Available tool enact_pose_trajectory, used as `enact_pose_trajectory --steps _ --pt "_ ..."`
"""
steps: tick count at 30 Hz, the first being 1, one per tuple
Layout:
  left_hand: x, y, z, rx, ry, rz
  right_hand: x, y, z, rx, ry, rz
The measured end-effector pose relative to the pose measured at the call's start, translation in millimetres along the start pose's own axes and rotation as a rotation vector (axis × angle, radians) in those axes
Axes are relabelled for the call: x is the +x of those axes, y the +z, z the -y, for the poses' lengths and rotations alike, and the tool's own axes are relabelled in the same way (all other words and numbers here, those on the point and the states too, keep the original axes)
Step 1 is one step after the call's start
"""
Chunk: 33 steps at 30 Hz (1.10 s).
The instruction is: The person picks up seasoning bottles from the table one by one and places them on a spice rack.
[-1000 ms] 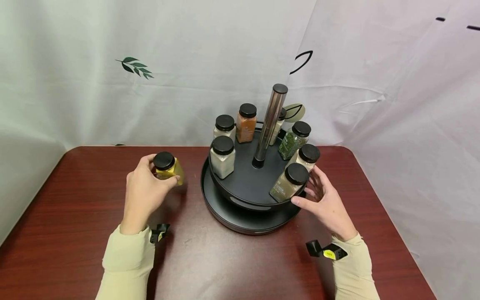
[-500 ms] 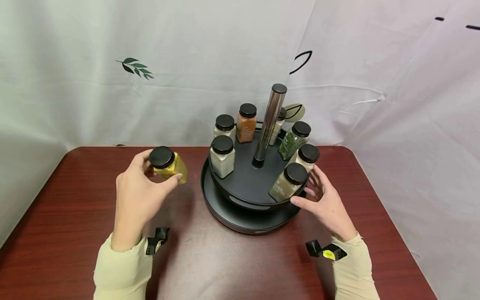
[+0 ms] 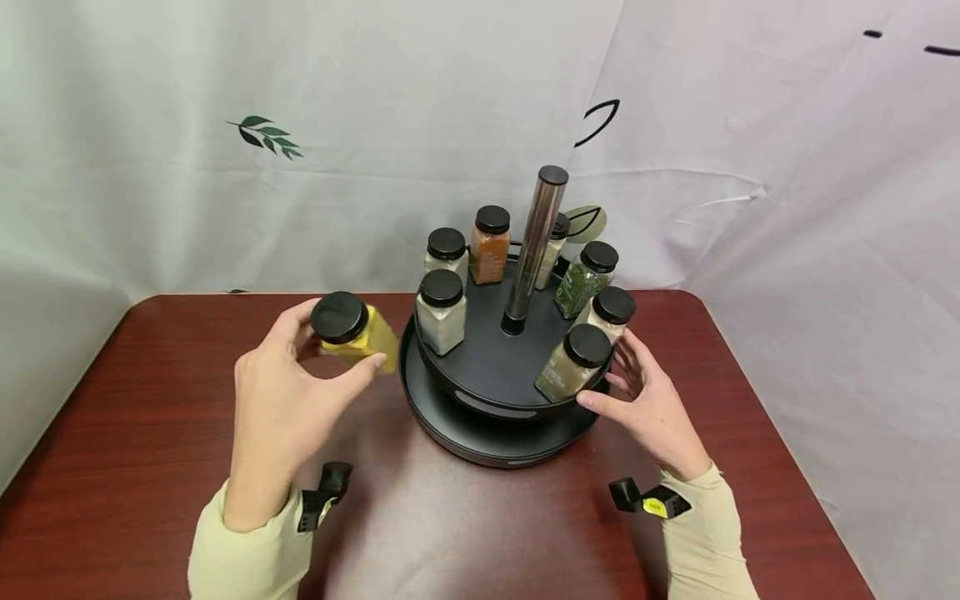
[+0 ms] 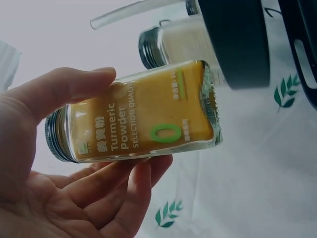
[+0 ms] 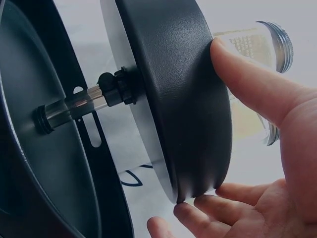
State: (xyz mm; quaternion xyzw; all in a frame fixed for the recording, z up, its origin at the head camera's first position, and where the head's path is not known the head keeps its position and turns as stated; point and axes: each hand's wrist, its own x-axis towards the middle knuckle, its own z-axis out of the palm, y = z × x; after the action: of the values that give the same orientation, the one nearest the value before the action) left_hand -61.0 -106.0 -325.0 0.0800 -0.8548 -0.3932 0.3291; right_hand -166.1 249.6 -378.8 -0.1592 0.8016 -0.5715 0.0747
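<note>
My left hand [image 3: 281, 408] pinches a glass jar of turmeric powder [image 4: 143, 114] between thumb and fingers. The yellow jar is tilted and held above the table, left of a black two-tier lazy Susan [image 3: 491, 358]. In the left wrist view its printed label faces the camera. At the lazy Susan's right side, my right hand [image 3: 652, 408] holds the upper tray [image 5: 188, 99], thumb at the rim and fingertips against its wall. Several black-lidded spice jars stand on that tray, among them an orange one [image 3: 491, 250], a green herb one [image 3: 583, 283] and a greenish-brown one [image 3: 567, 371].
A tall central post [image 3: 536, 250] rises from the upper tray. The lower tray [image 3: 480, 450] sticks out at the front, on the reddish-brown table [image 3: 480, 533]. White cloth [image 3: 412, 100] with leaf prints hangs behind the table.
My left hand has raised the turmeric jar and carried it a little right, toward the lazy Susan. My right hand keeps its place at the upper tray.
</note>
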Motion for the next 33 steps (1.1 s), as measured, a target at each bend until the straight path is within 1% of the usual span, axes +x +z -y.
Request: enact_pose_trajectory --steps 6,10,16,22,27,33 --pt "-0.3 8.3 -9.6 -0.072 0.047 0.032 1 0 0 0.001 -0.008 -0.005" --pt "-1.3 14.2 -17.5 -0.106 0.095 0.053 1 0 0 0.004 -0.015 -0.004" --pt "-1.6 24.3 -29.3 -0.110 0.165 0.087 1 0 0 0.004 -0.021 -0.007" --pt "0.7 34.3 -38.9 -0.127 0.210 0.130 0 0 0 0.008 -0.012 -0.006" --pt "1.4 44.8 -44.4 -0.135 0.230 0.167 0 0 0 0.007 -0.010 -0.005" --pt "1.7 55.2 -46.6 -0.128 0.226 0.189 0 0 0 0.006 0.001 -0.002"
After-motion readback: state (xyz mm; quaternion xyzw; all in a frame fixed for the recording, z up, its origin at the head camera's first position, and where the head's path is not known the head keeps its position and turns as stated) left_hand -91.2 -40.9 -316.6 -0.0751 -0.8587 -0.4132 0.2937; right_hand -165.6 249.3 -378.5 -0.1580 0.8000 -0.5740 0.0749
